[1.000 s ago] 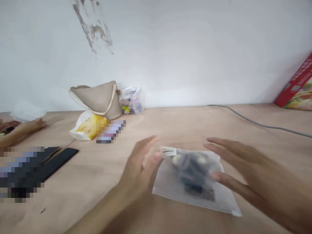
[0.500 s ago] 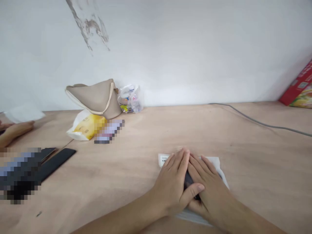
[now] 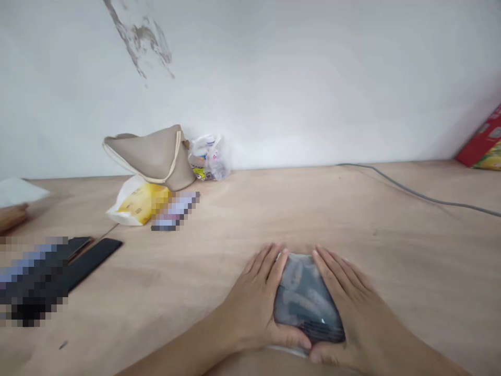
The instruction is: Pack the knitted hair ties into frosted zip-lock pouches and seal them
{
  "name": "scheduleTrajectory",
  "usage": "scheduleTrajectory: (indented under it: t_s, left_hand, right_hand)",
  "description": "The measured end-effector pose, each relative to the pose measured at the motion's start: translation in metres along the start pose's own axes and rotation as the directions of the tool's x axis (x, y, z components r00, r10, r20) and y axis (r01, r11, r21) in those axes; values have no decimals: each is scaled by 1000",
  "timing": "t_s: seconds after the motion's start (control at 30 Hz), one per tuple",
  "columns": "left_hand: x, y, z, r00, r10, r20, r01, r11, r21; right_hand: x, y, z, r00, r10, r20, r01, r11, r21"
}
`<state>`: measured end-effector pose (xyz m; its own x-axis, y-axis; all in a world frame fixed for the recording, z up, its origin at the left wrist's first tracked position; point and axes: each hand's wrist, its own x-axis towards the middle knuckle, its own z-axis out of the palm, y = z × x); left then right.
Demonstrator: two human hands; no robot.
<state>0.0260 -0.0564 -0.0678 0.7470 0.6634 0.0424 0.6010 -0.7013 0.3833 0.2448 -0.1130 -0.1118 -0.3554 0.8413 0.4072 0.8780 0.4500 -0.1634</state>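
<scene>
L hand (image 3: 252, 300), R hand (image 3: 352, 300) on pkg (image 3: 303, 292), prob. plastic.

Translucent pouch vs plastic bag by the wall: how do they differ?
Pose: the translucent pouch lies flat; the plastic bag sits bunched by the wall.
Look: the pouch shows dark contents; the bag shows pale and coloured patches.
Contact: left hand and right hand touch the pouch; neither touches the bag.
Shared: both see-through, on the wooden tabletop.

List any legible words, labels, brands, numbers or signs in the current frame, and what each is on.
None legible.
Red box: pale printing, too blurred to read.
Yellow-and-white pack: tiny marks, too small to read.
Clear plastic bag: coloured printing, too small and blurred.
Translucent pouch: no readable text.
</scene>
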Motion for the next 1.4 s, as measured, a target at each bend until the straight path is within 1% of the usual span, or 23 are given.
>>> scheduleTrajectory:
  t_s: [0.2, 0.37, 0.47, 0.57, 0.67, 0.73, 0.77, 0.83, 0.87, 0.9, 0.93, 0.97, 1.0, 1.03, 1.07, 1.1, 1.13, 1.2, 1.27, 1.3, 1.33, 1.37, 1.4]
  left_hand:
    - [0, 1, -2, 999, -31, 35, 30, 999, 33]
    - [-10, -6, -8, 997, -54, 51, 51, 997, 63]
    - [-17, -11, -12, 996, -70, 63, 65, 994, 88]
    - [-27, -15, -17, 995, -80, 63, 73, 991, 113]
    - [-42, -22, -23, 994, -99, 53, 92, 989, 119]
    - [-53, -28, -24, 994, -107, 18, 104, 987, 119]
    - [-59, -29, -24, 995, -99, -19, 101, 987, 122]
    - [-67, -29, -20, 987, -45, -155, 68, 987, 144]
    - [-69, -26, -17, 968, 12, -252, 32, 986, 166]
    - [-70, -22, -13, 932, 83, -352, -13, 980, 197]
    - [-69, -15, -8, 885, 171, -433, -71, 969, 238]
    - [-66, -7, -3, 835, 271, -479, -144, 947, 286]
    - [-61, 3, 2, 798, 361, -482, -216, 919, 329]
    - [-55, 13, 7, 778, 459, -429, -310, 874, 374]
    - [-48, 24, 11, 754, 547, -365, -404, 823, 399]
    - [-40, 34, 15, 739, 571, -357, -435, 809, 395]
    - [-31, 43, 18, 720, 581, -381, -443, 806, 392]
    - [-14, 57, 24, 737, 564, -373, -419, 814, 403]
    - [-1, 65, 30, 700, 589, -405, -412, 795, 445]
    - [3, 67, 32, 672, 607, -424, -404, 781, 477]
    - [7, 68, 35, 653, 620, -434, -390, 767, 509]
    - [9, 68, 37, 645, 624, -441, -367, 759, 538]
    - [11, 69, 38, 648, 619, -445, -338, 756, 560]
  right_hand:
    - [2, 1, -2, 1000, -12, -13, 12, 1000, -20]
    - [-5, 12, -3, 998, -54, -17, 54, 998, -24]
    - [-10, 20, -7, 996, -86, -32, 83, 994, -74]
    - [-21, 29, -15, 993, -113, -42, 105, 982, -157]
    - [-42, 45, -24, 992, -100, -78, 80, 971, -225]
    - [-58, 56, -26, 992, -90, -87, 65, 966, -252]
    - [-65, 61, -26, 992, -90, -85, 65, 963, -261]
    - [-71, 65, -22, 993, -92, -79, 67, 960, -271]
    - [-70, 64, -19, 993, -83, -83, 57, 961, -271]
    - [-66, 60, -16, 994, -62, -88, 37, 963, -265]
    - [-59, 54, -13, 995, -31, -93, 7, 968, -251]
    - [-49, 46, -9, 996, 0, -93, -21, 975, -223]
    - [-37, 38, -7, 996, 30, -80, -44, 983, -179]
    - [-25, 30, -5, 997, 42, -58, -49, 992, -115]
    - [-12, 23, -4, 999, 37, -6, -37, 999, -29]
    - [-1, 17, -5, 998, 51, 34, -54, 995, 78]
    - [8, 13, -6, 994, 97, 52, -105, 978, 182]
    - [17, 12, -10, 967, 251, 50, -253, 910, 329]
    - [15, 15, -14, 918, 394, 36, -378, 844, 380]
    - [11, 17, -17, 903, 427, 43, -409, 828, 382]
    - [6, 18, -19, 899, 434, 60, -422, 822, 382]
    - [2, 18, -21, 898, 433, 81, -428, 815, 391]
    - [-2, 16, -23, 898, 427, 101, -430, 808, 404]
